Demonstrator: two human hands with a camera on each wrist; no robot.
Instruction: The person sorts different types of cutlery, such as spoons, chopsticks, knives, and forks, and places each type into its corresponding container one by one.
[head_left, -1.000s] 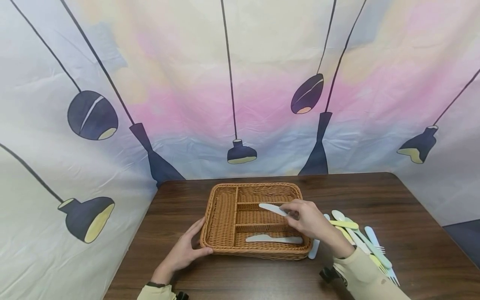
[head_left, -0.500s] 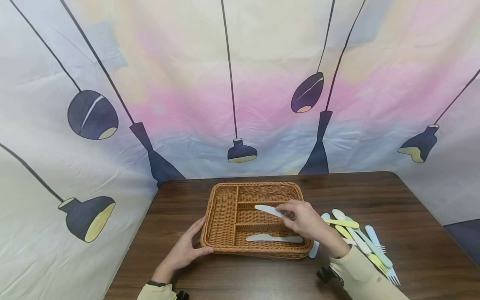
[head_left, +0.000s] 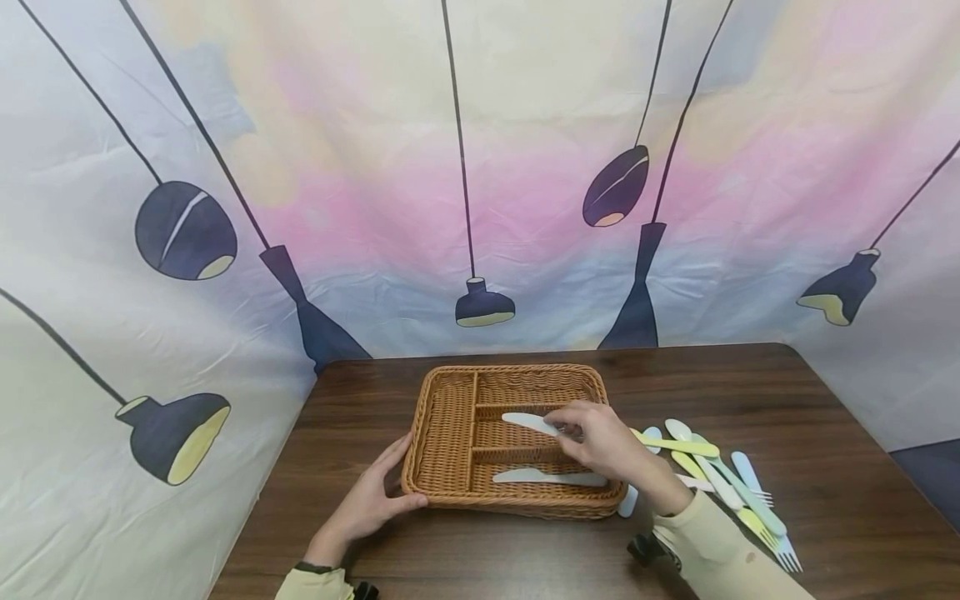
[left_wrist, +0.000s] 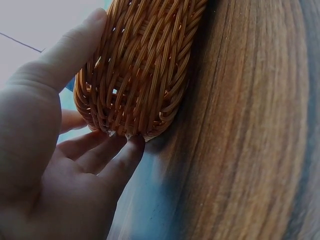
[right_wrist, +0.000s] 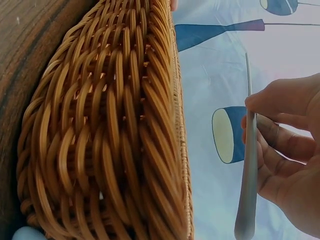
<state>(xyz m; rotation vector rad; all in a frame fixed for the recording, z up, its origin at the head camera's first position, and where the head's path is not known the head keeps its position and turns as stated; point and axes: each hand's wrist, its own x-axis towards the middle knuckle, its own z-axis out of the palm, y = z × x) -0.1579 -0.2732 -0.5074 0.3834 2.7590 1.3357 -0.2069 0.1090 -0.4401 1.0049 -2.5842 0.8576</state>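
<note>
A brown wicker cutlery basket (head_left: 442, 433) has one long compartment at the left and three at the right. My left hand (head_left: 367, 502) holds its near left corner. In the left wrist view the thumb (left_wrist: 75, 52) lies along one wicker wall and the fingertips (left_wrist: 131, 146) touch around the end. My right hand (head_left: 596, 437) pinches a pale knife (head_left: 527, 422) over the middle right compartment, blade towards the left. The right wrist view shows this knife (right_wrist: 247, 185) between thumb and fingers, apart from the basket. Another pale knife (head_left: 551, 477) lies in the nearest right compartment.
To the right of the basket, a loose pile of pastel spoons and forks, including a green-handled piece (head_left: 757, 500) and a yellow fork (head_left: 757, 527), lies on the dark wooden table (head_left: 480, 554). One light blue handle (head_left: 628, 502) shows beside the basket's right end.
My right hand has shifted slightly left with the knife, still over the middle compartment. The left hand and the basket have barely moved.
</note>
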